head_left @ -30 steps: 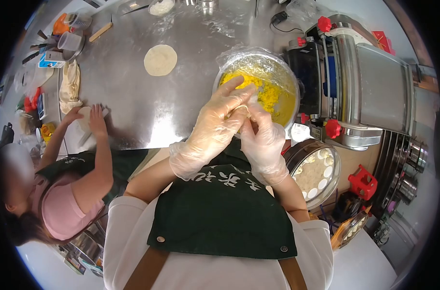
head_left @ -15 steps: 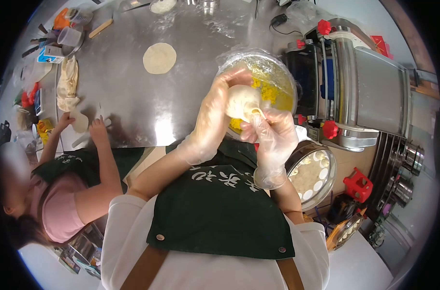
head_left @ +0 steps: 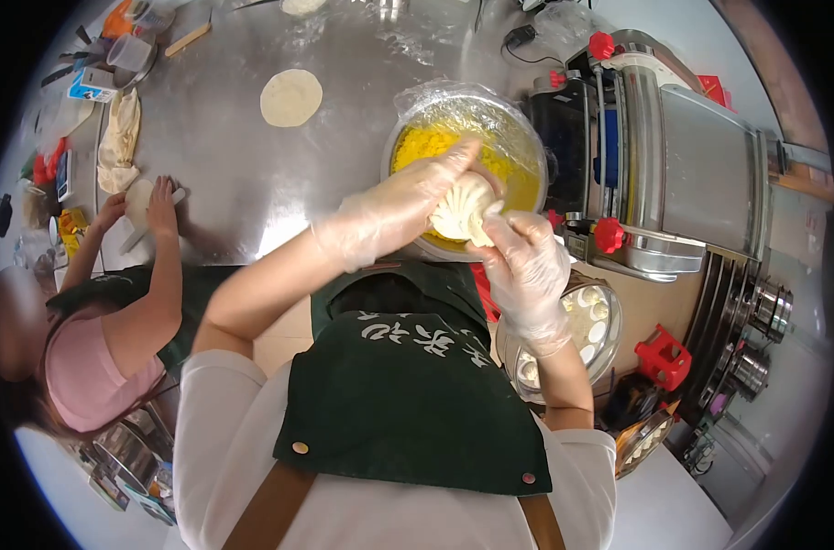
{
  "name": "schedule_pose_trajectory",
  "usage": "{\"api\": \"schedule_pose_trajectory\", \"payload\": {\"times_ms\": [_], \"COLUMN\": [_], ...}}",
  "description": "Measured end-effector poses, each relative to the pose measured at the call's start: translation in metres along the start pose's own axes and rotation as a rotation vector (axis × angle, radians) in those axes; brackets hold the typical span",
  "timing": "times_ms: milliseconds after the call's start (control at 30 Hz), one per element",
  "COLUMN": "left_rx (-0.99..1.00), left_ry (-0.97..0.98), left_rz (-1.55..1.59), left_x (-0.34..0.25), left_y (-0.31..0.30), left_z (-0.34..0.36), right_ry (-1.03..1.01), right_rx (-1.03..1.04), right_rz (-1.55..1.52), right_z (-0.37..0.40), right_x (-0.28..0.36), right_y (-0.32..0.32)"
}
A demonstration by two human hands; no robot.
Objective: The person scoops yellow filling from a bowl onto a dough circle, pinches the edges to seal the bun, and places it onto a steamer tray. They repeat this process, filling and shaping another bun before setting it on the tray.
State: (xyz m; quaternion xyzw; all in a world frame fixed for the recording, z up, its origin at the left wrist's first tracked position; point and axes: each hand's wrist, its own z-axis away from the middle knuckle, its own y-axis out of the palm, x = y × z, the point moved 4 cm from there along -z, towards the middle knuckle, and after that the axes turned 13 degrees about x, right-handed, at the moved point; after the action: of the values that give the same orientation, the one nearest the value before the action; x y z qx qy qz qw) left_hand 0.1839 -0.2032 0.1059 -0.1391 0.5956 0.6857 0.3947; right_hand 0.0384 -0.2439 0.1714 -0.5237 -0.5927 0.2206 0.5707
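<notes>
A pleated, pale dough bun is between my two hands, above the near side of a bowl of yellow crumbly filling. My left hand, in a clear plastic glove, cups the bun from the left and far side. My right hand, gloved too, pinches the bun's gathered edge at its lower right. Folds fan across the bun's visible face. Clear plastic film covers the far part of the bowl. A flat dough round lies on the steel table, left of the bowl.
At left, a co-worker's hands work a dough round with a rolling pin; a long dough piece lies beyond. A roller machine stands at right. Below it, a round steamer tray holds buns and white paper discs. A red stool is lower right.
The bun has turned so its pleats face me. My right hand has shifted slightly right and down, while my left wrist is lower and flatter. The co-worker's hands have moved onto the rolling pin.
</notes>
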Motion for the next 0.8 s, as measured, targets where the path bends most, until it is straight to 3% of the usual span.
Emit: {"api": "schedule_pose_trajectory", "payload": {"times_ms": [67, 100, 167, 267, 300, 367, 400, 467, 500, 533, 567, 633, 733, 800], "left_rx": [0.065, 0.097, 0.227, 0.51, 0.584, 0.586, 0.419, 0.431, 0.505, 0.386, 0.266, 0.113, 0.146, -0.025], "left_ry": [-0.225, -0.324, -0.413, -0.283, -0.372, -0.498, -0.143, 0.012, 0.084, 0.028, -0.027, -0.072, 0.148, 0.303], "left_rz": [-0.147, -0.371, -0.513, -0.806, -0.748, -0.376, -0.394, 0.311, 0.444, 0.445, 0.443, 0.344, 0.094, 0.122], "left_x": [-0.005, -0.006, -0.008, -0.022, -0.048, -0.024, -0.011, 0.023, 0.028, 0.038, 0.046, 0.041, 0.035, 0.038], "left_y": [0.005, 0.0, 0.005, 0.016, 0.038, 0.023, 0.021, 0.031, 0.037, 0.036, 0.037, 0.042, 0.047, 0.051], "left_z": [-0.006, -0.012, -0.021, -0.023, -0.013, -0.036, -0.038, -0.041, -0.042, -0.047, -0.049, -0.047, -0.045, -0.041], "right_ry": [-0.14, -0.155, -0.201, -0.26, -0.275, -0.206, -0.17, -0.055, 0.022, 0.099, 0.045, -0.06, -0.111, -0.046], "right_rx": [0.1, 0.185, 0.309, 0.361, 0.352, 0.18, 0.083, 0.081, 0.126, 0.177, 0.26, 0.241, 0.084, -0.075], "right_rz": [0.089, 0.121, 0.147, 0.061, 0.013, -0.12, -0.183, -0.295, -0.351, -0.408, -0.204, -0.209, -0.235, -0.283], "right_z": [0.006, 0.004, -0.007, -0.008, -0.007, -0.001, 0.001, 0.002, 0.003, 0.004, 0.0, 0.01, 0.021, 0.024], "right_x": [-0.008, -0.007, 0.0, -0.005, -0.008, -0.018, -0.024, -0.034, -0.038, -0.042, -0.039, -0.05, -0.062, -0.062], "right_y": [-0.003, -0.007, -0.019, -0.024, -0.027, -0.038, -0.043, -0.042, -0.041, -0.041, -0.046, -0.041, -0.034, -0.032]}}
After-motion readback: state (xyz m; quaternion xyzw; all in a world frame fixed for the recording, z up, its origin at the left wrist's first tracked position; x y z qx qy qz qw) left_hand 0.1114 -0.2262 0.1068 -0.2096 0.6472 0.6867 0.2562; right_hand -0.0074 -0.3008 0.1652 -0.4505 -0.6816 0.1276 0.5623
